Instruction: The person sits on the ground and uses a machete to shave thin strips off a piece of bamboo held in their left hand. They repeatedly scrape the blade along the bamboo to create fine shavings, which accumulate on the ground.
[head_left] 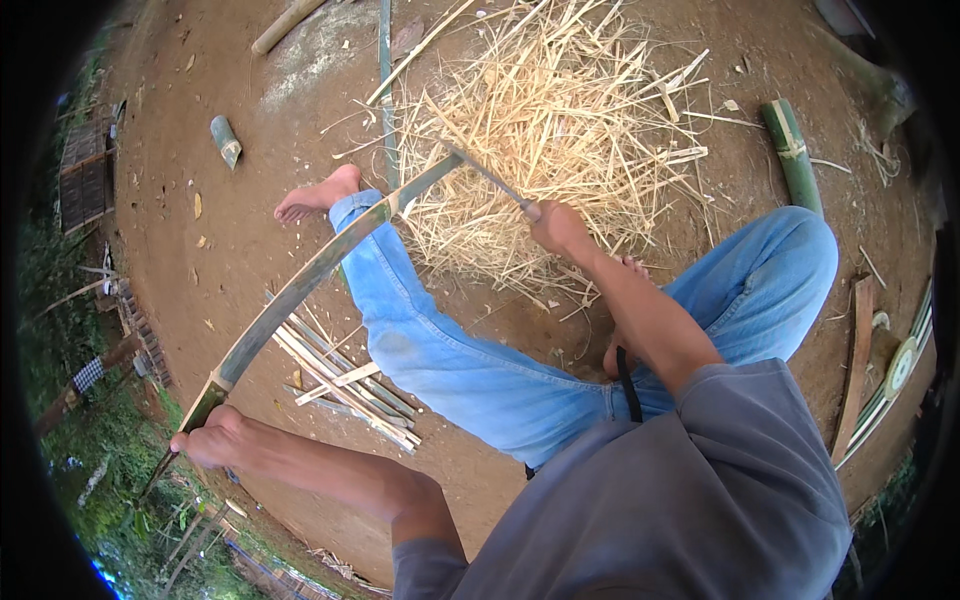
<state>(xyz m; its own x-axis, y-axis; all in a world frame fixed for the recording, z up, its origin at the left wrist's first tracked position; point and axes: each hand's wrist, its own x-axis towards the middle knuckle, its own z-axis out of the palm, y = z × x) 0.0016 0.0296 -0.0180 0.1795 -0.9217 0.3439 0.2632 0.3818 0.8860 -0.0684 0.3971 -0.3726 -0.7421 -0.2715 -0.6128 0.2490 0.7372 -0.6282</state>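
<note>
A long, split bamboo strip (pixel 300 283) runs slantwise from the lower left up to the middle, its green-grey side facing up. My left hand (pixel 212 438) is wrapped round its near end, just below a node. In my right hand (pixel 562 230) is the handle of a knife (pixel 497 184). The narrow blade points up and left, and its tip end meets the strip's far end, over the edge of a heap of pale bamboo shavings (pixel 560 110). The strip passes across my outstretched left shin.
A bundle of thin bamboo strips (pixel 345 385) lies beside my left leg. Short bamboo pieces (pixel 226 140) and a thicker green bamboo section (pixel 793 160) rest on the dirt. At right are a brown wooden slat (pixel 853 360) and a pale round disc (pixel 901 366). My bent right leg (pixel 760 280) stands near the heap.
</note>
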